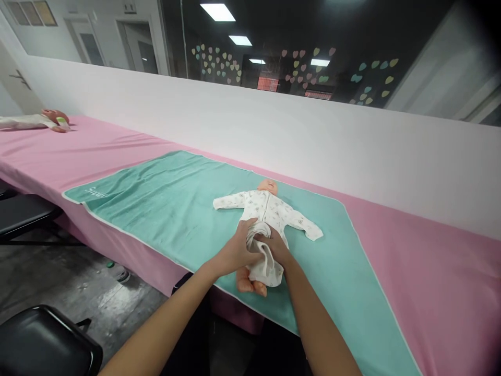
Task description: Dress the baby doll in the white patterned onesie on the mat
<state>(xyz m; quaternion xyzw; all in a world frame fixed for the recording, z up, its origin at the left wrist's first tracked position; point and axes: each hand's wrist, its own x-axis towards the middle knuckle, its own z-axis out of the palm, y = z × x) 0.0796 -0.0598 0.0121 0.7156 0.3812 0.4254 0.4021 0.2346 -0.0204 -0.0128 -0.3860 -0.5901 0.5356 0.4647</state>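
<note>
A baby doll (268,185) lies on its back on a green towel (188,183), head away from me and bare feet toward me. White patterned baby clothes (266,206) cover its body, both sleeves spread outward. Over its lower body, my left hand (240,248) grips the left side of the bunched white cloth (264,256). From the other side my right hand (277,245) is closed on the same gathered fabric, its fingers partly inside the folds. A loose flap hangs down beside the doll's feet. The legs are mostly hidden by cloth and hands.
Under the towel is a pink-covered table (117,138) running along a white wall (235,125). Another doll (55,117) in white lies at the far left end. Black chairs (47,339) stand at the left, with a bottle (119,272) on the floor.
</note>
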